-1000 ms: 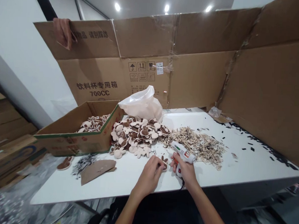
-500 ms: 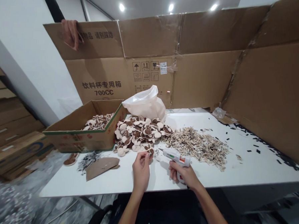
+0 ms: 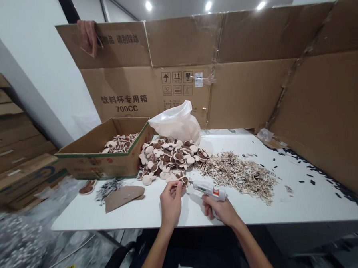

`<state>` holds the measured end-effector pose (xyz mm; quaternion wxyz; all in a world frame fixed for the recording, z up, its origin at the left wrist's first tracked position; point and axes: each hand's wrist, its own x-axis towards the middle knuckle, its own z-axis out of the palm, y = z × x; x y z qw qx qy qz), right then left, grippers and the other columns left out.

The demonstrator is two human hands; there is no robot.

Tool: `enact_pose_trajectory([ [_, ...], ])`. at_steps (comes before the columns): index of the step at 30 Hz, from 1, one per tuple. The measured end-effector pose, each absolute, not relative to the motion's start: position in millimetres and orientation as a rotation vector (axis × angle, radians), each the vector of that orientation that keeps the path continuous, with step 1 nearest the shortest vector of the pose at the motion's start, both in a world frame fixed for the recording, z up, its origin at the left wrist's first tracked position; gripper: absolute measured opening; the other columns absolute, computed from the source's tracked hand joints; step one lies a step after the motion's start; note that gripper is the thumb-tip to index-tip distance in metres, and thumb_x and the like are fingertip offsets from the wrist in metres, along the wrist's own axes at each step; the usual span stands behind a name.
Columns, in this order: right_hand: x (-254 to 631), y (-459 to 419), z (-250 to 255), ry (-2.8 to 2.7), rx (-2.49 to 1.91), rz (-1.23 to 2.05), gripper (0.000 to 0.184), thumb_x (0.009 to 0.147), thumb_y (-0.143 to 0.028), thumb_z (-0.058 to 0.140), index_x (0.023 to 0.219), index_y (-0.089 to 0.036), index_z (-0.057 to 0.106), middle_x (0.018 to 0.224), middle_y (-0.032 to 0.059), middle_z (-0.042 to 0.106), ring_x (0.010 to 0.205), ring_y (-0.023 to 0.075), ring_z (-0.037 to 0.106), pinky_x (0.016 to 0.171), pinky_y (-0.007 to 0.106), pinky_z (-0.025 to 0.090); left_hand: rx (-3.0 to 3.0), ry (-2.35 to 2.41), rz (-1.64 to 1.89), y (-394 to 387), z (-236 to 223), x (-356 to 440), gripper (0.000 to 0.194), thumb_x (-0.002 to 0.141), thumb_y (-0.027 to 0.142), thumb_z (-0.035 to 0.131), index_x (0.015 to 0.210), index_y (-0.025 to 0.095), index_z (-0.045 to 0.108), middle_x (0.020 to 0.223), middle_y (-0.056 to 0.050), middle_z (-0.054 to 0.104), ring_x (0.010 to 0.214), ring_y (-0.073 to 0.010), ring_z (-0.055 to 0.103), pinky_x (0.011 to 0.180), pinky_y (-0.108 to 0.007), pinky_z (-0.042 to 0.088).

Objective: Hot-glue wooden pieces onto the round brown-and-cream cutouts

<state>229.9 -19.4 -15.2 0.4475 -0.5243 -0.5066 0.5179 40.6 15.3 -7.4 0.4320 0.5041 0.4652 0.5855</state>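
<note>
Between the fingertips of my left hand [image 3: 172,199] is a small brown and cream felt piece [image 3: 183,180], tilted up over the table. My right hand [image 3: 220,208] is wrapped round the handle of a white glue gun [image 3: 209,189]. Its nozzle points left and reaches the felt piece; whether the tip touches it I cannot tell. Just behind my left hand lies a heap of similar brown and cream felt pieces [image 3: 168,157]. To the right of that heap spreads a pile of short pale strips [image 3: 239,173].
An open cardboard box [image 3: 102,162] holding more felt pieces stands at left. Near it lie a brown cardboard scrap [image 3: 124,198] and dark shreds [image 3: 107,189]. A white plastic bag [image 3: 178,124] sits behind the heap. Another person's hand [image 3: 89,37] grips the tall cardboard wall [image 3: 244,93].
The glue gun has shifted slightly left, bringing its nozzle close to the felt piece. The felt piece has turned a little in my left fingers. The view has moved slightly.
</note>
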Motion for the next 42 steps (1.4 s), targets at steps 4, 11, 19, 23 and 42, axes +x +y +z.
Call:
enact_pose_trajectory([
  [4,228.6,-19.8,-16.3,-1.247,-1.341,1.262,0.040,0.086,-0.050,0.064,0.061,-0.019,0.064,0.048,0.0017,0.065,0.039,0.0138,0.058,0.046,0.023,0.045,1.271,1.161,1.458,14.5,-5.8,40.9,0.034,0.092,0.051,0.067,0.099,0.017,0.069,0.101,-0.011,0.078,0.092,-0.0263,0.077,0.088,-0.041,0.062],
  [11,228.2,-20.6,-15.7,-1.259,-1.363,1.250,0.039,0.085,-0.048,0.064,0.060,-0.019,0.065,0.047,0.0014,0.065,0.040,0.0140,0.058,0.046,0.023,0.046,1.279,1.155,1.455,13.1,-4.3,41.9,0.034,0.092,0.052,0.067,0.098,0.018,0.069,0.101,-0.010,0.078,0.091,-0.0251,0.077,0.086,-0.038,0.062],
  [19,227.2,-21.6,-12.7,-1.259,-1.386,1.229,0.038,0.085,-0.046,0.064,0.057,-0.019,0.064,0.046,0.0013,0.064,0.040,0.0141,0.057,0.046,0.023,0.045,1.310,1.161,1.453,13.5,-7.0,40.4,0.031,0.094,0.048,0.065,0.099,0.017,0.069,0.101,-0.010,0.077,0.093,-0.0249,0.076,0.088,-0.038,0.060],
  [23,227.1,-23.3,-9.2,-1.291,-1.390,1.200,0.040,0.086,-0.044,0.062,0.054,-0.020,0.064,0.044,0.0006,0.062,0.040,0.0143,0.058,0.047,0.023,0.046,1.325,1.172,1.445,11.9,-5.3,40.4,0.031,0.095,0.048,0.064,0.100,0.018,0.069,0.101,-0.010,0.077,0.094,-0.0249,0.076,0.088,-0.038,0.060],
  [42,227.9,-23.5,-8.5,-1.303,-1.407,1.186,0.047,0.087,-0.044,0.061,0.047,-0.021,0.064,0.041,0.0001,0.058,0.040,0.0140,0.056,0.048,0.024,0.045,1.314,1.168,1.464,12.3,-4.8,41.0,0.031,0.094,0.048,0.065,0.098,0.018,0.068,0.098,-0.010,0.076,0.092,-0.0251,0.076,0.087,-0.039,0.061],
])
